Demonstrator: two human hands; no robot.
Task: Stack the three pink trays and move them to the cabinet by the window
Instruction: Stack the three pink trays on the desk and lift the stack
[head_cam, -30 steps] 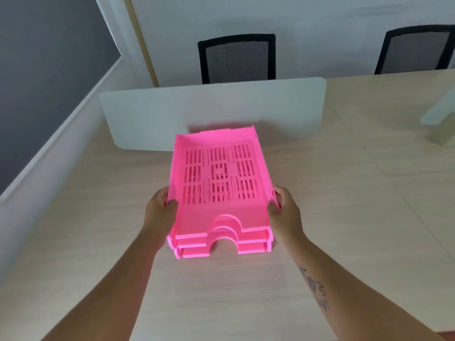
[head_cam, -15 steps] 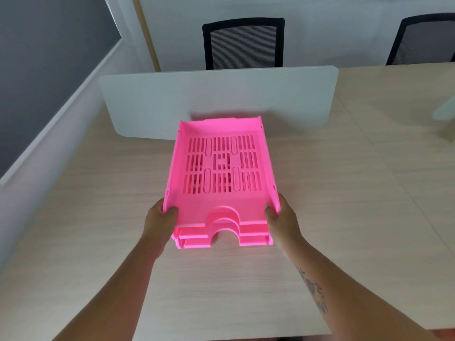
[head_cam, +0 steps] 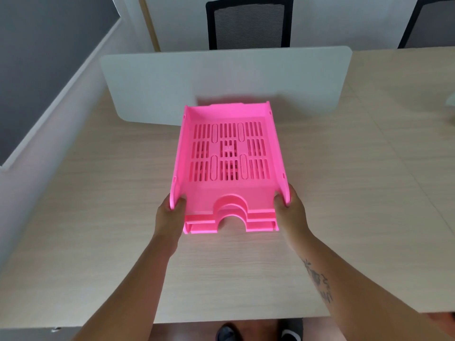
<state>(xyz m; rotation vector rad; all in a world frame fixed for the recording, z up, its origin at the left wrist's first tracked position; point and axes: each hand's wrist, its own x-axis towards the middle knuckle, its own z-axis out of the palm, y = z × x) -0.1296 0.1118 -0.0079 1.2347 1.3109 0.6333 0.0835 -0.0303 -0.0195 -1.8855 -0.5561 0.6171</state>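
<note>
The stack of pink trays [head_cam: 227,166] is now lifted a little higher off the desk [head_cam: 344,193] than a moment ago, near edge raised, far end towards the white divider [head_cam: 221,80]. It is gripped at both near corners: left hand [head_cam: 170,215] clamped on the left wall, right hand [head_cam: 290,210] on the right. No writing can be read.

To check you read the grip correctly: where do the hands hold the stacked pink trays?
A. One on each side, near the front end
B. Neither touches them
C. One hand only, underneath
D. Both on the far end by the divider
A: the left hand and right hand clasp opposite side walls of the trays at the near end, by the arched cutout.
</note>
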